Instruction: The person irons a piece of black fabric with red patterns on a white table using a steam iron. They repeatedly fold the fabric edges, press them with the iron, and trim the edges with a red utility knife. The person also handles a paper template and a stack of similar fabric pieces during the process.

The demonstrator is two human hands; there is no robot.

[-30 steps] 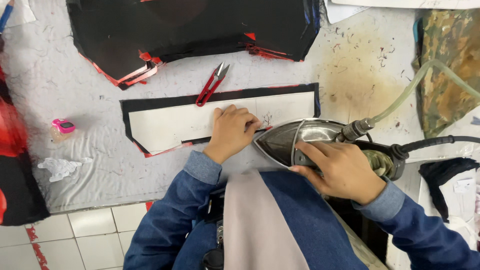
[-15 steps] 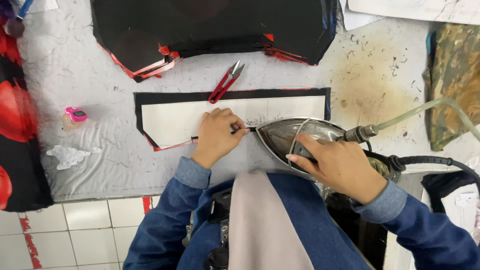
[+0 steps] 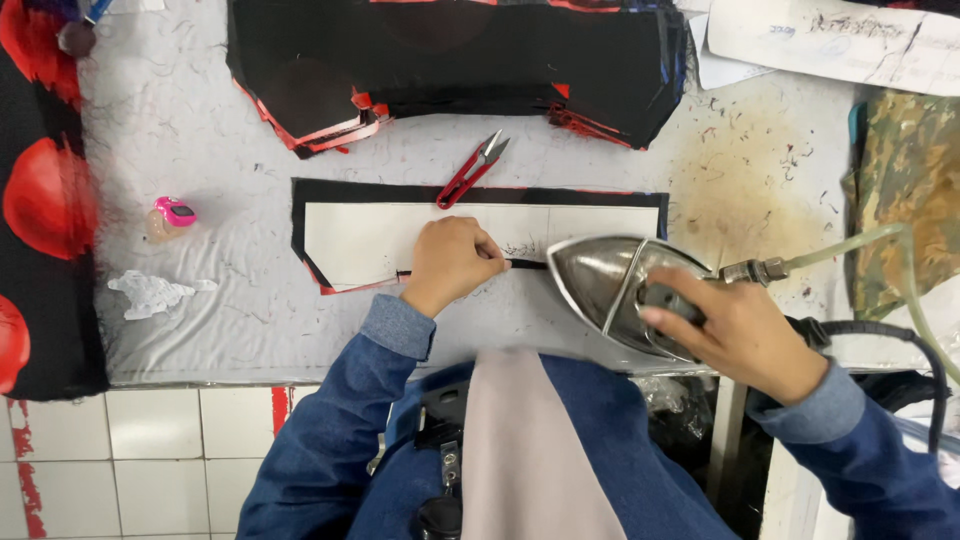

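While the right hand (image 3: pixel 745 330) wraps its fingers shut around the steel iron (image 3: pixel 615 290) on the grey pressing table (image 3: pixel 200 320), the left hand (image 3: pixel 450 262) pinches the black fabric strip (image 3: pixel 525 264), folded over the white template (image 3: pixel 380 240).

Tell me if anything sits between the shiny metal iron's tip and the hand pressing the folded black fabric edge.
Nothing visible: only the black folded edge runs between the iron and the left hand.

Left hand (image 3: pixel 452 262) pinching black fabric edge (image 3: pixel 525 264), right hand (image 3: pixel 740 330) gripping steam iron (image 3: pixel 610 285)
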